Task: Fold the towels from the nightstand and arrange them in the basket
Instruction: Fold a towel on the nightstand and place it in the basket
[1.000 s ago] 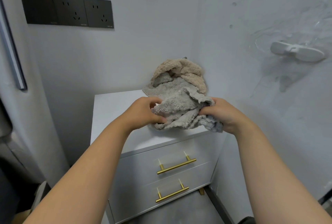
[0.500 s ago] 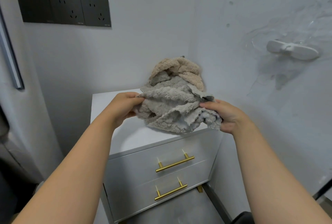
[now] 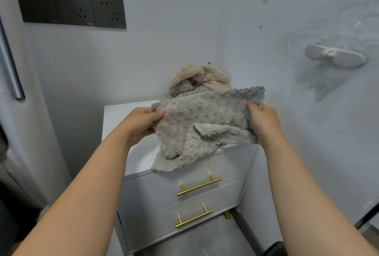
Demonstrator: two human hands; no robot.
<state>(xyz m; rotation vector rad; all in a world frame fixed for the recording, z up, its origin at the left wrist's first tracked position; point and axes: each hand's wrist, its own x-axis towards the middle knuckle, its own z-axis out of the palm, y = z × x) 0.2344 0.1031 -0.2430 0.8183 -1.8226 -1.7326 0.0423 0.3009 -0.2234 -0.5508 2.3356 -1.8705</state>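
The job is only just starting. The left hand (image 3: 141, 125) pinches the top left corner of a gray towel (image 3: 201, 120) between thumb and fingers. The towel is held up and spread wide over the front edge of the nightstand (image 3: 118, 116). Its bottom hangs down crumpled near the top drawer. It is not folded yet, and one flap is bunched up in the middle.

Behind it, at the back right corner of the nightstand top, a beige towel (image 3: 205, 77) sits in a heap with more gray cloth under it. That may be one more towel or two, but the heap hides it. The right hand (image 3: 264, 121) grips the right side of the gray towel, fingers curled around the edge.

No basket shows anywhere, so nothing looks put away. Left to do: smooth this towel flat, fold it, fold the ones in the heap, then set them all in the basket.
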